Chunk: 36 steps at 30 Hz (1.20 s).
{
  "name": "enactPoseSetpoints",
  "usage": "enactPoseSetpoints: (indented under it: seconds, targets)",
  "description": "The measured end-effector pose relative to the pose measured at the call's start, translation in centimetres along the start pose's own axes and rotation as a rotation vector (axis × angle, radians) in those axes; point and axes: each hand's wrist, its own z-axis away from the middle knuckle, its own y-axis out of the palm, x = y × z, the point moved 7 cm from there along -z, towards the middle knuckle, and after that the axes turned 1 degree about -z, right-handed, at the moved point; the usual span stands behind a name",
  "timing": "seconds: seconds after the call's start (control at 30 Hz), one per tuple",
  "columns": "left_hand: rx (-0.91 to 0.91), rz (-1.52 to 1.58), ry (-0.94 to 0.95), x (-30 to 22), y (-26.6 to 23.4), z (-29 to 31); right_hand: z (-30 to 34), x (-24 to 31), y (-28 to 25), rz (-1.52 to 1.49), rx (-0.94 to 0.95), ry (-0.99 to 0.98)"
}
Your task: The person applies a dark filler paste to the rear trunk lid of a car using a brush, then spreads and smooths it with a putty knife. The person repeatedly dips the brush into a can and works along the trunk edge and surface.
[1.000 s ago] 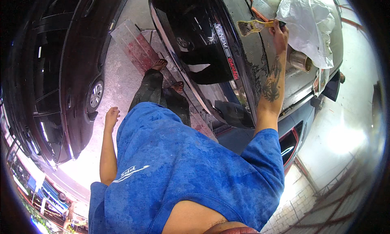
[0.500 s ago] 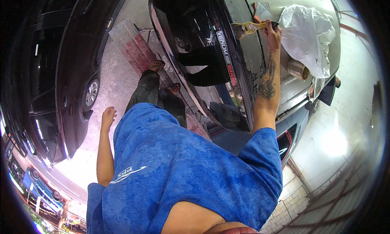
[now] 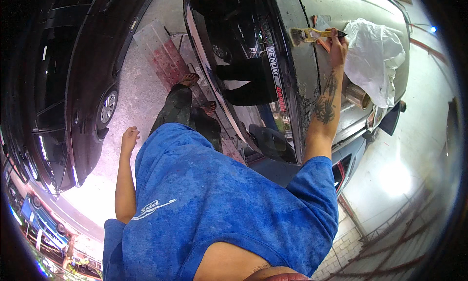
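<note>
While the person's blue shirt [image 3: 219, 203] fills the near ground, the left hand [image 3: 129, 137] hangs loose and empty at the side, fingers relaxed, well apart from the work. Two bare feet [image 3: 189, 79] stand on the grey concrete floor [image 3: 136, 95] beside a red-and-white ramp board [image 3: 161, 51]. Farther out, the right hand [image 3: 337, 43] is stretched forward, clasped round the yellow handle of one paintbrush [image 3: 312, 35], whose bristles touch the dull grey panel of the car [image 3: 302, 86]. That strip looks rough and mottled below the brush, so I judge the brushing partly done, with the upper part left to cover. One white plastic sheet [image 3: 373, 56] lies crumpled just beyond the hand, one metal tin [image 3: 358, 95] beside it. One black car [image 3: 78, 86] is parked at the left.
</note>
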Motion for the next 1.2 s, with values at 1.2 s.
enactPoseSetpoints:
  seconds: [1.2]
  targets:
    - [-0.019,0.044,-0.037,-0.7,-1.9,-1.7,-8.2,2.9,6.2,-0.148,0.071,-0.088]
